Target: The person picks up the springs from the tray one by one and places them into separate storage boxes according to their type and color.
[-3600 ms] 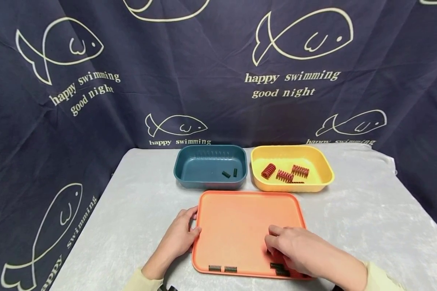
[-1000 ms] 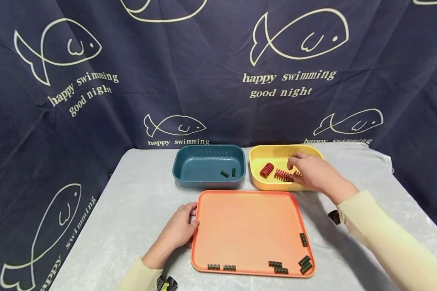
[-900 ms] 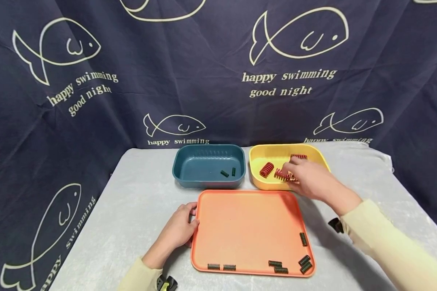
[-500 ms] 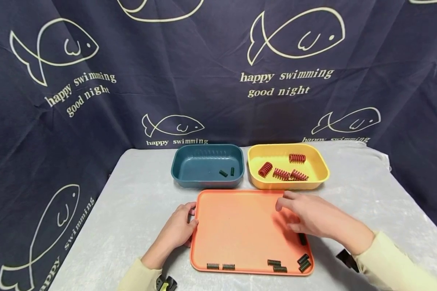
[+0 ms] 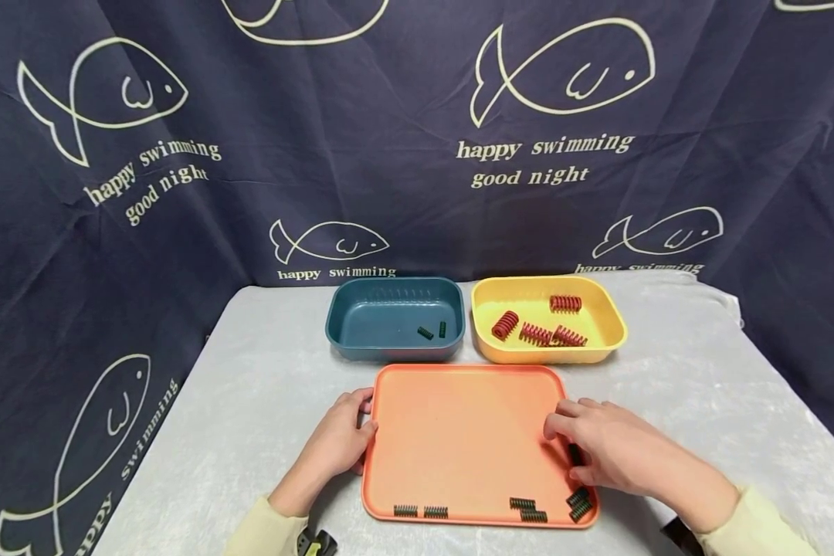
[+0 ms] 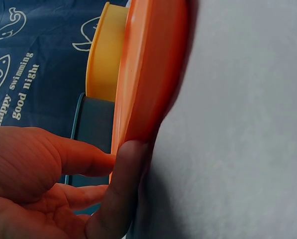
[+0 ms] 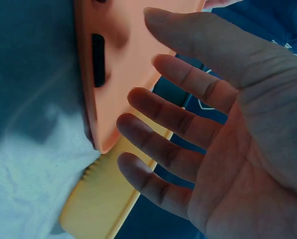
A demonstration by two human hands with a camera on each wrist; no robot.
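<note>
My left hand (image 5: pixel 337 440) grips the left rim of an orange tray (image 5: pixel 459 432), thumb and fingers at its edge in the left wrist view. My right hand (image 5: pixel 611 448) hovers at the tray's right rim, its fingers spread and bent, holding nothing in the right wrist view. Just below it a dark compression spring (image 7: pixel 98 59) lies along that rim, partly hidden by the hand in the head view. Two more dark springs (image 5: pixel 580 506) sit in the near right corner. Others lie along the front rim, a pair (image 5: pixel 528 513) at right and two springs (image 5: pixel 420 511) at left.
Behind the tray stand a blue bin (image 5: pixel 396 351) holding two small dark springs (image 5: pixel 425 333) and a yellow bin (image 5: pixel 549 355) holding several larger red springs (image 5: pixel 505 325). A dark fish-print curtain (image 5: pixel 417 154) hangs behind the grey tabletop (image 5: pixel 271 347).
My right hand went from the tray's front to the yellow bin, then came back to the tray's right rim. A red spring now lies at the bin's back. My left hand stayed put.
</note>
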